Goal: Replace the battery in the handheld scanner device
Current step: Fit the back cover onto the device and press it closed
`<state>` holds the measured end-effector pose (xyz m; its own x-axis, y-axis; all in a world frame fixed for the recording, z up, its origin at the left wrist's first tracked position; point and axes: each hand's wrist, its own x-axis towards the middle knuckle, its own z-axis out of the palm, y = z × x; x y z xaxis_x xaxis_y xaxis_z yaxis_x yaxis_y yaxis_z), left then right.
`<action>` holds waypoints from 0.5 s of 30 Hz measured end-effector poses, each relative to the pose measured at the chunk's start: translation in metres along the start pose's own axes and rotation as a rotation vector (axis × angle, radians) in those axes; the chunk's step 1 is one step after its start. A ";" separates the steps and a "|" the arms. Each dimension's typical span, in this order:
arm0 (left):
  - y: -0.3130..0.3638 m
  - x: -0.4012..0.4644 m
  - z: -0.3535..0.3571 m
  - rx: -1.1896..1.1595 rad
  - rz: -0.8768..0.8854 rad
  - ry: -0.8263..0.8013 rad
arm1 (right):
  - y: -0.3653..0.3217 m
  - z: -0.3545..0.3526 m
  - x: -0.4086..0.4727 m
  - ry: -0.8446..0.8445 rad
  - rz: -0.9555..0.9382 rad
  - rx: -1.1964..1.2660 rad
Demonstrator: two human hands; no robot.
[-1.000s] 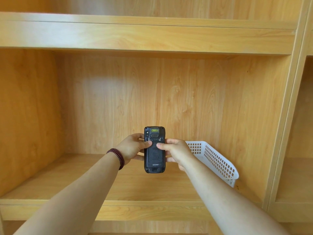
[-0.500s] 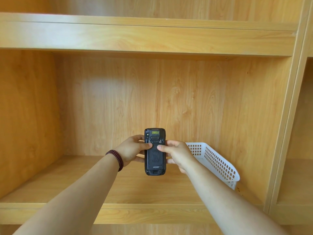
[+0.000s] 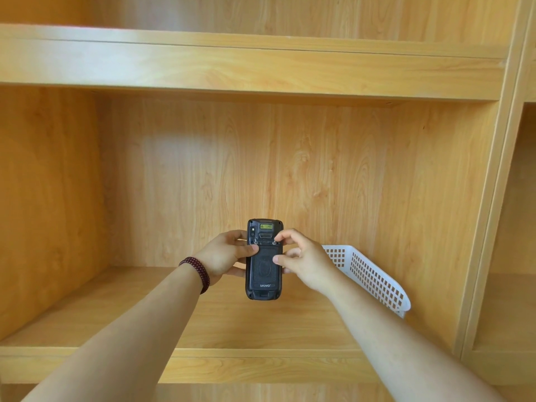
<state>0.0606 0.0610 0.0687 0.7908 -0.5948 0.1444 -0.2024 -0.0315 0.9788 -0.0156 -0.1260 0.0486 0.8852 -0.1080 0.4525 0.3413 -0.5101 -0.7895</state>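
Both of my hands are on the scanner [image 3: 264,259], which I hold up in the air in front of the wooden shelf [image 3: 179,309], above its board and not touching it. Its long axis runs straight up and down. The scan-window end points up toward the upper shelf board [image 3: 261,65], and the end with the small bottom tab points down. Its back faces me: I can read the brand lettering low on the dark ribbed battery cover, and two small metal latches sit side by side near the cover's top edge, below a little yellow-green label.

My left hand [image 3: 224,258] comes in from the left with the forearm angled up and to the right, a dark red bead bracelet [image 3: 197,272] round the wrist. Its fingers curl behind the scanner's left edge and the thumb lies across the front, its tip pressing just below the left latch, so this hand grips the body.

My right hand [image 3: 304,264] reaches in from the right, wrist bent slightly. The forefinger arches over and its tip meets the right latch at the cover's upper right corner. The thumb tip touches the right edge of the cover lower down. The other fingers are curled loosely behind; how much they bear on the scanner I cannot tell.

Just beyond my right wrist a white perforated basket [image 3: 374,278] rests on the shelf against the right wall.
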 end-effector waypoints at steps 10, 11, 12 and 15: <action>0.000 0.001 0.001 0.002 -0.005 -0.011 | -0.008 -0.010 0.002 -0.055 0.012 -0.099; 0.000 0.001 0.002 0.006 -0.004 -0.011 | -0.009 -0.011 0.002 -0.057 0.013 -0.112; 0.000 0.002 0.002 0.010 -0.003 -0.011 | -0.009 -0.011 0.002 -0.057 0.013 -0.126; -0.003 0.002 0.004 -0.006 0.000 -0.009 | -0.007 -0.013 0.002 -0.039 0.026 -0.157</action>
<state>0.0606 0.0565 0.0656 0.7854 -0.6022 0.1433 -0.1993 -0.0269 0.9796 -0.0208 -0.1334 0.0605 0.9055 -0.0914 0.4144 0.2676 -0.6349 -0.7248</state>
